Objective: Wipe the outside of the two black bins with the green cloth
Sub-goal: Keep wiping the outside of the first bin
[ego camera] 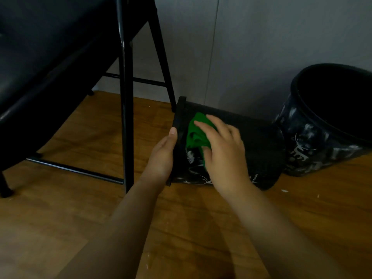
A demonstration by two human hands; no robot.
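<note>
Crumpled green cloth [196, 131] on tipped, white-smudged black bin [259, 141].

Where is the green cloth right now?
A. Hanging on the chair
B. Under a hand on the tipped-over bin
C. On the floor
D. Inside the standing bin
B: the right hand presses the green cloth against the side of the tipped-over bin.

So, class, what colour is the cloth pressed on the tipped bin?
Green cloth, seen in the head view.
</note>
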